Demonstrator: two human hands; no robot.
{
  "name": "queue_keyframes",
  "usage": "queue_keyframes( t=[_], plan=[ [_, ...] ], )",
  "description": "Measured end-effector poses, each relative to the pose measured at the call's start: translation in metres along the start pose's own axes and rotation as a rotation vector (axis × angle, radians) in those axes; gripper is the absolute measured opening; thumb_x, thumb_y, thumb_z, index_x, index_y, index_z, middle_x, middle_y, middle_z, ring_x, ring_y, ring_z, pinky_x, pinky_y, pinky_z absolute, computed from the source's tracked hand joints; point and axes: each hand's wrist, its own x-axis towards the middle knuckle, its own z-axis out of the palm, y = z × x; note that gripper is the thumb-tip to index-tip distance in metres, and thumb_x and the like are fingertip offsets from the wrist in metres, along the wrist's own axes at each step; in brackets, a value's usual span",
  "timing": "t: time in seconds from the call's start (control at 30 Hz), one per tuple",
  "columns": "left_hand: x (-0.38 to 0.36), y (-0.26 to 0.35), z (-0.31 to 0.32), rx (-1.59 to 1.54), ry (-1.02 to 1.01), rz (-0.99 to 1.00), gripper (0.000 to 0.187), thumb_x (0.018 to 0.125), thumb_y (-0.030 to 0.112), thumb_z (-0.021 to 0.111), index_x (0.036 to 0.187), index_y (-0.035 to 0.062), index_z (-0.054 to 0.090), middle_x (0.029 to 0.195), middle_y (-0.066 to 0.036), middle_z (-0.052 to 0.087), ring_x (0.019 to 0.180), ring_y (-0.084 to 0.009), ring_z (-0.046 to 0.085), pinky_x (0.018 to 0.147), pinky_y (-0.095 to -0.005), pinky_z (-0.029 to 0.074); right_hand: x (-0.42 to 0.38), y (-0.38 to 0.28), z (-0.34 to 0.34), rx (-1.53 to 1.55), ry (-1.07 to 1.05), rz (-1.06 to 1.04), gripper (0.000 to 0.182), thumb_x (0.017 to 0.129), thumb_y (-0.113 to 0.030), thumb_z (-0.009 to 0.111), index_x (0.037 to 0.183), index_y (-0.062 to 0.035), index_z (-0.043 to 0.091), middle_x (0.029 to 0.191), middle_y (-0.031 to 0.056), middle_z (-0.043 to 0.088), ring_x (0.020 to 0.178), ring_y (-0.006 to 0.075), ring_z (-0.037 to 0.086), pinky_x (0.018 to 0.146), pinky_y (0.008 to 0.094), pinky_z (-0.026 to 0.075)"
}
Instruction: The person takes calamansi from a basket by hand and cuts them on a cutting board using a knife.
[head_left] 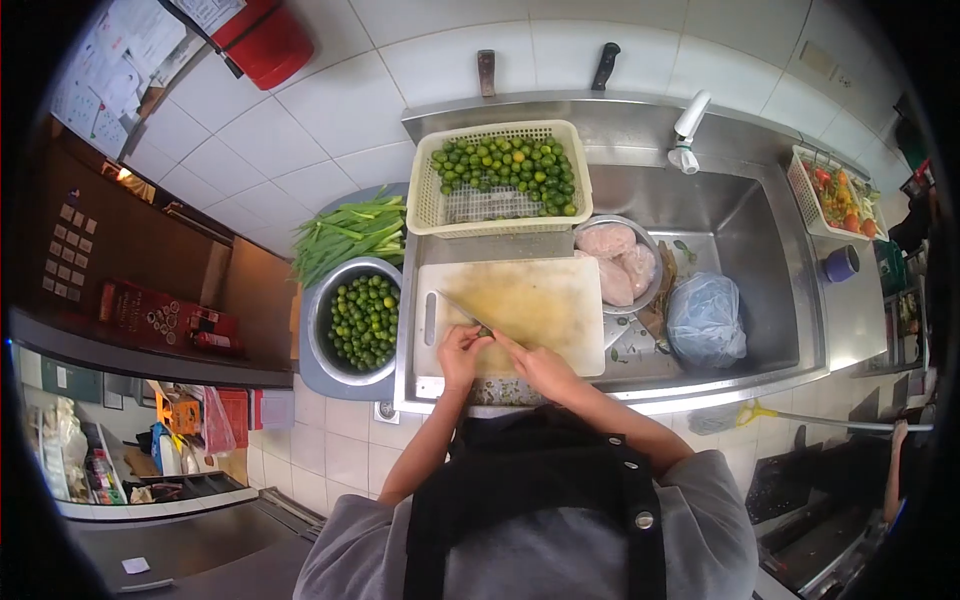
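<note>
Both of my hands are over the white cutting board (580, 340), whose middle is wet and yellowish. My right hand (545, 370) is closed on a knife (460, 305), with its index finger stretched along it and the blade pointing to the far left. My left hand (462, 352) pinches a small green citrus fruit (485, 331) against the blade; fingers hide most of the fruit. Left of the board, a steel bowl (318, 350) holds many small green citrus fruits (362, 320). Behind the board, a cream plastic basket (425, 195) holds more of them (515, 165).
Spring onions (350, 235) lie behind the bowl. In the sink (770, 290) are a bowl of raw meat (610, 240) and a bluish plastic bag (705, 320), below a faucet (688, 130). A vegetable basket (835, 195) and purple cup (841, 263) stand right. Another person's hand (899, 432) holds a broom-like pole.
</note>
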Motion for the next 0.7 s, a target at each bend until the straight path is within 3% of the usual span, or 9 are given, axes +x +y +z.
queue_keyframes(
  t=[0.1, 0.17, 0.4, 0.5, 0.6, 0.7],
  plan=[
    [-0.001, 0.003, -0.001, -0.033, -0.011, -0.01, 0.027, 0.077, -0.006, 0.083, 0.102, -0.0018, 0.072, 0.098, -0.006, 0.066, 0.089, -0.0141, 0.068, 0.08, -0.0284, 0.059, -0.017, 0.004, -0.008, 0.036, -0.112, 0.061, 0.072, 0.094, -0.013, 0.058, 0.16, -0.019, 0.03, 0.079, 0.0255, 0.067, 0.068, 0.0418, 0.068, 0.064, 0.0536, 0.054],
    [-0.003, 0.001, -0.004, -0.035, -0.022, -0.045, 0.028, 0.079, -0.007, 0.081, 0.105, -0.0009, 0.071, 0.1, -0.007, 0.068, 0.091, -0.0142, 0.068, 0.082, -0.0288, 0.058, -0.026, 0.004, -0.011, 0.197, -0.069, 0.121, 0.064, 0.098, -0.014, 0.056, 0.158, -0.0254, 0.036, 0.082, 0.026, 0.067, 0.068, 0.0433, 0.067, 0.069, 0.0511, 0.055],
    [-0.007, 0.009, -0.025, -0.19, -0.004, -0.204, 0.03, 0.083, -0.006, 0.078, 0.111, -0.0006, 0.069, 0.109, -0.007, 0.071, 0.102, -0.016, 0.067, 0.091, -0.0306, 0.055, -0.038, -0.015, -0.044, 0.428, 0.09, 0.095, 0.059, 0.1, -0.012, 0.056, 0.156, -0.022, 0.042, 0.085, 0.0272, 0.066, 0.072, 0.0422, 0.066, 0.073, 0.0439, 0.053],
    [-0.007, 0.027, -0.029, -0.322, -0.037, -0.155, 0.032, 0.085, -0.007, 0.076, 0.115, 0.0006, 0.067, 0.112, -0.006, 0.07, 0.106, -0.0157, 0.066, 0.092, -0.0304, 0.054, -0.039, -0.022, -0.053, 0.461, 0.042, 0.141, 0.061, 0.099, -0.01, 0.057, 0.157, -0.0215, 0.039, 0.092, 0.0295, 0.067, 0.079, 0.0459, 0.066, 0.076, 0.0473, 0.053],
    [-0.006, 0.037, -0.029, -0.348, -0.052, -0.12, 0.032, 0.086, -0.007, 0.073, 0.116, 0.0019, 0.066, 0.114, -0.007, 0.07, 0.107, -0.0161, 0.066, 0.094, -0.0308, 0.053, -0.038, -0.02, -0.051, 0.463, 0.19, 0.052, 0.061, 0.099, -0.008, 0.058, 0.156, -0.0213, 0.041, 0.093, 0.0292, 0.067, 0.08, 0.0469, 0.065, 0.076, 0.046, 0.053],
    [-0.002, 0.044, -0.041, -0.248, -0.014, -0.108, 0.034, 0.086, -0.005, 0.074, 0.118, 0.0019, 0.065, 0.119, -0.008, 0.069, 0.111, -0.0176, 0.065, 0.095, -0.0314, 0.053, -0.037, -0.017, -0.053, 0.465, 0.181, 0.068, 0.061, 0.099, -0.007, 0.058, 0.156, -0.0197, 0.041, 0.094, 0.0287, 0.068, 0.082, 0.0469, 0.066, 0.076, 0.0454, 0.053]
  ],
)
